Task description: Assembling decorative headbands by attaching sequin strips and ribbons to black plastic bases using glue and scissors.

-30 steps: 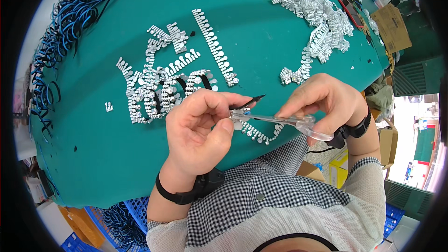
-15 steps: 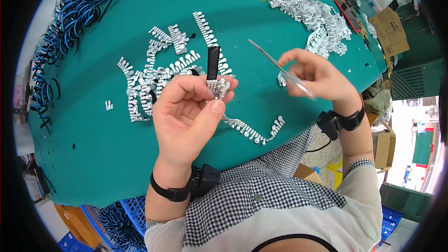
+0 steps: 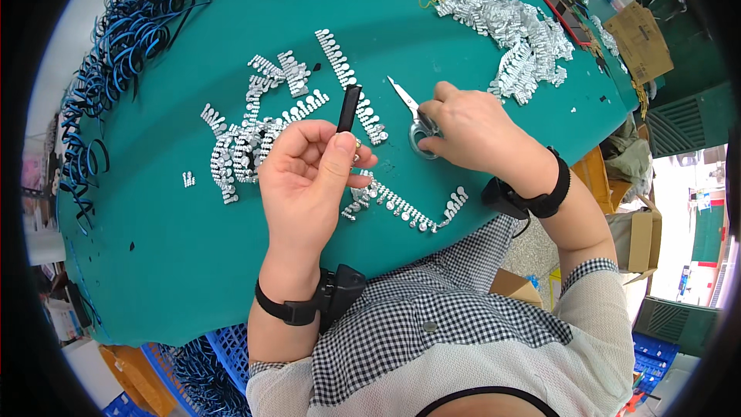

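My left hand (image 3: 309, 177) is raised over the green table (image 3: 154, 262), pinching a short black strap piece (image 3: 349, 108) with a small silver rhinestone trim end at its base. My right hand (image 3: 471, 131) rests on the table to the right, fingers on the handles of silver scissors (image 3: 413, 112) whose blades point up and left. A strip of silver rhinestone trim (image 3: 401, 208) lies just below both hands. More cut trim strips (image 3: 262, 131) lie in rows left of my left hand.
A large heap of silver trim (image 3: 517, 31) sits at the far right of the table. Blue and black cords (image 3: 116, 54) pile along the left edge. Cardboard boxes (image 3: 637, 38) stand right of the table, blue crates (image 3: 208, 355) below its near edge.
My right hand has lowered the scissors from mid-air down onto the table. My left hand turned the black strap piece upright and stayed raised.
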Tool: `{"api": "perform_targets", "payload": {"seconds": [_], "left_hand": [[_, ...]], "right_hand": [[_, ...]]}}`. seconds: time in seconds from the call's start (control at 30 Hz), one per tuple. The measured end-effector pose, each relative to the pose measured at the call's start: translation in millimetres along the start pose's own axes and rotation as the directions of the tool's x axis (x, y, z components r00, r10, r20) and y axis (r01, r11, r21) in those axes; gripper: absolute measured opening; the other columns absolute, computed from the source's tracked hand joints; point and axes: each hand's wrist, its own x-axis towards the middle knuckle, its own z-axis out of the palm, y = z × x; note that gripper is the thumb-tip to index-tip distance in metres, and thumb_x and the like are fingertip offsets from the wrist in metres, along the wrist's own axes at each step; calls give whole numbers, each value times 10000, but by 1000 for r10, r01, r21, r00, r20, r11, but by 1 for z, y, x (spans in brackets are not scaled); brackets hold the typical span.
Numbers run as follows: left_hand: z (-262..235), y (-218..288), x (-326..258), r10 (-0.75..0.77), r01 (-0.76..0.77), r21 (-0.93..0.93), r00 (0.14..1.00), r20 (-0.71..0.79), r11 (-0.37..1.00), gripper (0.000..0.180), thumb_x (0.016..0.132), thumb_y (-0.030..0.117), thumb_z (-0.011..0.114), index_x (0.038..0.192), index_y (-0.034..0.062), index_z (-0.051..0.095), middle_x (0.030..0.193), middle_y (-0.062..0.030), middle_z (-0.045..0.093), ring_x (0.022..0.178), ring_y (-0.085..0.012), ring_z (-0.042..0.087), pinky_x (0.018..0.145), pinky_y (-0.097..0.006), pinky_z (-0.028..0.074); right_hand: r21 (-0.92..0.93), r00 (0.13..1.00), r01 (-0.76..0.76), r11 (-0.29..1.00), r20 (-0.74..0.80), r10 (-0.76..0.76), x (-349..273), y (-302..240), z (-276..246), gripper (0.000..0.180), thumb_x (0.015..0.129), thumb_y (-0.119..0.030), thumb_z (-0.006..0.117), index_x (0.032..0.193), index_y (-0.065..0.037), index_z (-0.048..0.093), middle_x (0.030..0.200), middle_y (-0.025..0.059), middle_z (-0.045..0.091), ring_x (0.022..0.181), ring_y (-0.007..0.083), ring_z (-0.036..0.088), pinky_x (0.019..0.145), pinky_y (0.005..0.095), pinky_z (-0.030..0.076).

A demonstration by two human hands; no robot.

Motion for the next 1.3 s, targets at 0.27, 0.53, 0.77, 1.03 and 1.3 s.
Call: {"api": "perform_targets", "payload": {"seconds": [0.27, 0.53, 0.77, 1.03, 1.3], "left_hand": [[10, -8, -6, -15, 14, 60, 1000, 17, 998, 217, 824, 31, 578, 1016, -14, 489, 807, -99, 632, 695, -122, 612, 561, -206, 502], [16, -3, -13, 156, -163, 189, 986, 49, 968, 450, 771, -47, 598, 1176, -38, 402, 1185, -190, 481, 1022, -220, 542, 631, -216, 528], [2, 47, -36, 605, -575, 403, 794, 64, 712, 287, 699, -24, 634, 980, -31, 578, 1100, -229, 540, 944, -266, 595, 626, -266, 532], [-84, 26, 6, 331, -240, 439, 933, -143, 866, 151, 778, -12, 573, 927, -30, 591, 931, -118, 597, 826, -154, 597, 620, -233, 520], [-99, 28, 5, 271, -165, 432, 943, -195, 887, 119, 832, 23, 550, 925, -38, 591, 860, -60, 585, 717, -77, 559, 606, -189, 486]], "right_hand": [[916, 998, -20, 402, 39, -40, -4, -28, -43, 321, 817, -256, 606, 1030, -17, 586, 772, 47, 599, 633, 99, 554, 543, 234, 442], [983, 982, -99, 153, 121, -143, 5, -27, -39, 223, 873, -212, 542, 932, -10, 615, 732, 24, 614, 651, 78, 574, 527, 210, 443], [982, 991, -112, -151, 99, -87, 25, -9, -66, 205, 886, -186, 517, 943, -6, 595, 721, 38, 618, 633, 100, 599, 525, 209, 456], [921, 982, 161, -355, -187, -40, 103, 14, -114, 198, 904, -159, 482, 995, -3, 561, 749, 20, 601, 681, 86, 583, 587, 202, 477], [790, 874, 484, -377, -414, 256, 223, 13, -155, 286, 896, -114, 485, 1136, 41, 476, 972, 110, 568, 921, 189, 562, 848, 285, 468]]}}
